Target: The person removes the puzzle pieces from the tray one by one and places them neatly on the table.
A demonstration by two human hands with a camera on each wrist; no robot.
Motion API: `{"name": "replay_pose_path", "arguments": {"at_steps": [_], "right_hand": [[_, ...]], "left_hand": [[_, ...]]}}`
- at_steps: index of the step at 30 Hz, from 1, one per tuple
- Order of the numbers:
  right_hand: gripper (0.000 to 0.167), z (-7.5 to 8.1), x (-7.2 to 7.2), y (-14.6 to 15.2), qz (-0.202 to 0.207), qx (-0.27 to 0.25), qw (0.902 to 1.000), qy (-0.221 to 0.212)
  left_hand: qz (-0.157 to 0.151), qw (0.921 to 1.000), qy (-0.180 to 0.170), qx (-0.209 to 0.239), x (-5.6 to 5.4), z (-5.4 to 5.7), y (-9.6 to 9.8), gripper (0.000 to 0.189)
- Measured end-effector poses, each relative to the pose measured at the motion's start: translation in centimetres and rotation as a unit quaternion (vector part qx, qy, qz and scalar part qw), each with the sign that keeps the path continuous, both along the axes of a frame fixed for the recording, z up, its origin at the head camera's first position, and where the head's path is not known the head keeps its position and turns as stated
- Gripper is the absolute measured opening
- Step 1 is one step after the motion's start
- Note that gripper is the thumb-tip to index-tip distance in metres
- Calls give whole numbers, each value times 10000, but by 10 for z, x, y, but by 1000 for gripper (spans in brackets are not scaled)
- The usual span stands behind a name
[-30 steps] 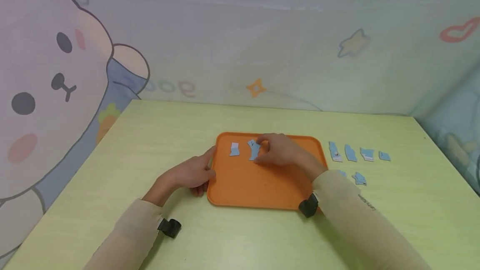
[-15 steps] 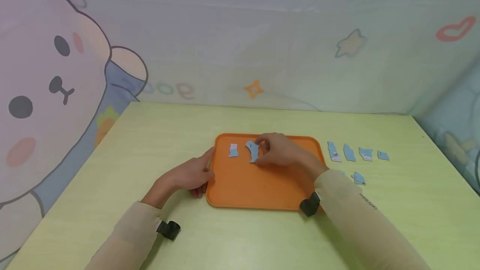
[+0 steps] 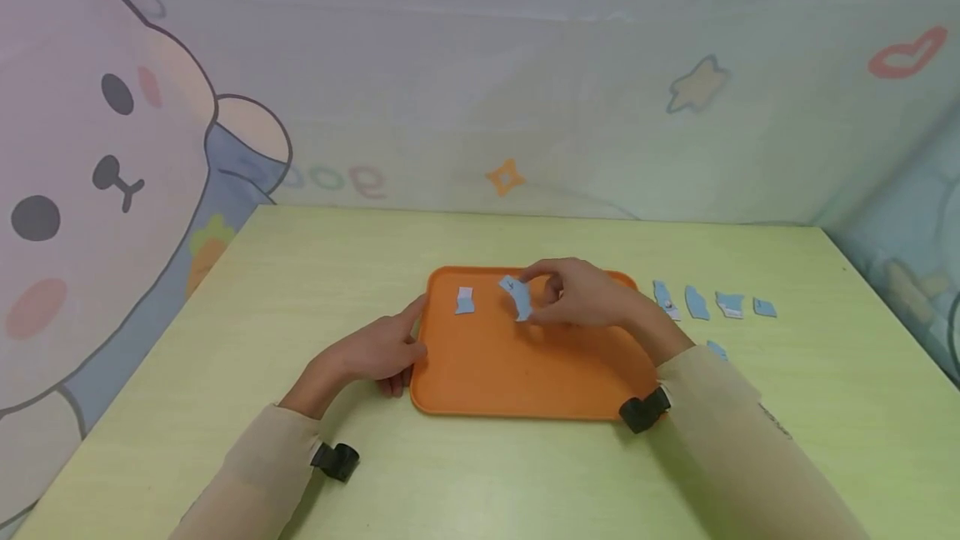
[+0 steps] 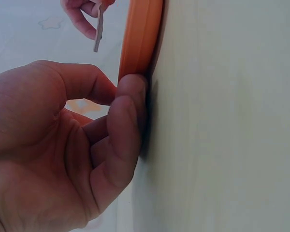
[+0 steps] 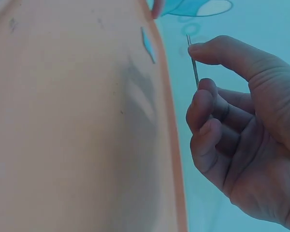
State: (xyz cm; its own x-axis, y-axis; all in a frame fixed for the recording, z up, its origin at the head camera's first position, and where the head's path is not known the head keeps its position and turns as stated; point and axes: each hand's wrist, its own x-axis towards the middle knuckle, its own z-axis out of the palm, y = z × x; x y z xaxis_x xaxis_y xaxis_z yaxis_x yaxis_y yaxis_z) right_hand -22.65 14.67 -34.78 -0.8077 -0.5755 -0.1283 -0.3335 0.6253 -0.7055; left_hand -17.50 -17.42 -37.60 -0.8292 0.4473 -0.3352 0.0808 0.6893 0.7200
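Note:
My right hand [image 3: 581,294] pinches a curved light-blue puzzle piece [image 3: 517,297] by its right side, between thumb and fingers. The piece has a small dark mark near its top and is raised above the orange tray [image 3: 480,386]. Edge-on, it shows as a thin puzzle piece [image 5: 194,67] in the right wrist view, apart from the tray. Another puzzle piece [image 3: 465,301], pink above and blue below, lies in the tray's upper left. At the tray's left rim, my left hand [image 3: 378,348] holds the edge with thumb and forefinger, its other fingers curled underneath [image 4: 121,130].
Right of the tray, a row of blue puzzle pieces [image 3: 697,303] lies on the pale yellow table [image 3: 360,257]. One more puzzle piece [image 3: 717,349] below them is partly covered by the right sleeve [image 3: 750,432]. A printed cloth [image 3: 420,90] hangs behind the table.
My right hand has lifted the curved puzzle piece off the tray and shifted slightly right with it, turning it a little. My left hand stays at the tray's left edge.

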Motion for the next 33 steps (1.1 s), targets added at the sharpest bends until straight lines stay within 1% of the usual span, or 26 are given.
{"name": "replay_pose_path", "arguments": {"at_steps": [6, 11, 18, 25, 30, 33], "right_hand": [[59, 1, 10, 20, -240, 26, 9997, -93], [60, -1, 19, 34, -261, -14, 9996, -74], [59, -5, 31, 53, -462, -219, 9985, -173], [57, -10, 37, 76, -580, -319, 9978, 6], [55, -9, 40, 90, -658, -507, 9965, -105], [55, -9, 42, 97, -701, -493, 9962, -185]], "left_hand": [[-10, 10000, -19, 2, -1, -1, 0, 83], [55, 10000, -78, -26, 0, -3, 0, 83], [7, 10000, -59, -52, -1, -3, 0, 82], [19, 10000, -30, -39, -2, -2, 0, 83], [31, 10000, -39, -39, -1, 1, 0, 83], [43, 10000, -49, -37, 0, 2, 1, 83]]}}
